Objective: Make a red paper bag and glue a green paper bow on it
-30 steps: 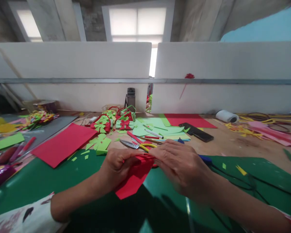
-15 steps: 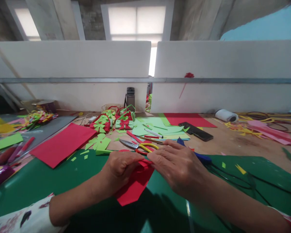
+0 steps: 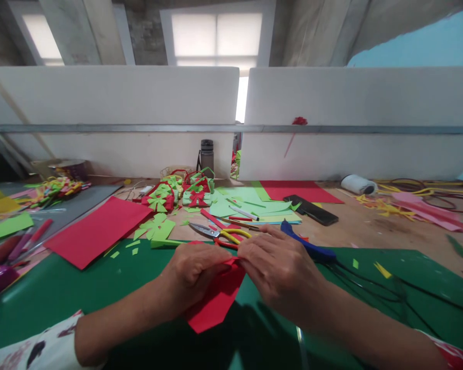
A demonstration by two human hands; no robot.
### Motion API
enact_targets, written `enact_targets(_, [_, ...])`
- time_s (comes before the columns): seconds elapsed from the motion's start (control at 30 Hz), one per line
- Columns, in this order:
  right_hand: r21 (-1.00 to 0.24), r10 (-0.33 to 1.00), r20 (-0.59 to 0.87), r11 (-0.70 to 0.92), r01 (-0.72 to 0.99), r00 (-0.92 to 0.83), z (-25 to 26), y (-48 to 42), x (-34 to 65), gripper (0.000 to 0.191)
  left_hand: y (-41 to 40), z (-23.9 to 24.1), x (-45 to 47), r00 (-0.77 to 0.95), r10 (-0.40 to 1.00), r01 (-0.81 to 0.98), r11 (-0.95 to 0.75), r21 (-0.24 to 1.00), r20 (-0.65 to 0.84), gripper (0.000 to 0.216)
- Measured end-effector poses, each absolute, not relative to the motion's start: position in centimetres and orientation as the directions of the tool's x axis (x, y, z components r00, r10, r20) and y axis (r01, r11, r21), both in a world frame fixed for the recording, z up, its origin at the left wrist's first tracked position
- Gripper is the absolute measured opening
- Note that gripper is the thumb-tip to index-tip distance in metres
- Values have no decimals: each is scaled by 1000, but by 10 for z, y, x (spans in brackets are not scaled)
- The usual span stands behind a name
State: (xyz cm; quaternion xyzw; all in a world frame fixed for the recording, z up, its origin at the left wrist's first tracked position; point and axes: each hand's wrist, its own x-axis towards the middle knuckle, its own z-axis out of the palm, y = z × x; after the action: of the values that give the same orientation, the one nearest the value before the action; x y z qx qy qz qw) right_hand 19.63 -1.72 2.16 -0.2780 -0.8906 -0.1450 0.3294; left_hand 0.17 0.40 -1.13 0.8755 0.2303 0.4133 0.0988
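A folded piece of red paper (image 3: 216, 303) is held over the green cutting mat (image 3: 61, 293), close to me. My left hand (image 3: 195, 272) pinches its upper left edge with closed fingers. My right hand (image 3: 280, 267) grips the same upper edge from the right, fingers curled onto it. Just beyond my hands lie yellow-handled scissors (image 3: 219, 234) and a blue-handled tool (image 3: 306, 245).
A red paper sheet (image 3: 96, 231) lies to the left, light green sheets (image 3: 247, 203) and red-and-green paper bows (image 3: 177, 192) further back. A black phone (image 3: 312, 209), a dark bottle (image 3: 207, 154), a white roll (image 3: 357, 184) and paper scraps sit near the white partition (image 3: 139, 103).
Both hands with the red paper have drawn slightly toward me and lower. The blue-handled tool behind my right hand is now more exposed.
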Motion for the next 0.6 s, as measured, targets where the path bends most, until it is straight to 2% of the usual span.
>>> enact_targets(0.37, [90,311,742,832,547,-594,16,-16,192,20,2,-12,4,486,427,306,-900,310,762,23])
enact_targets(0.6, [207,229,692,846,492,-685,14,-16,196,21,2,-13,3,505,425,321,-901,293,752,22])
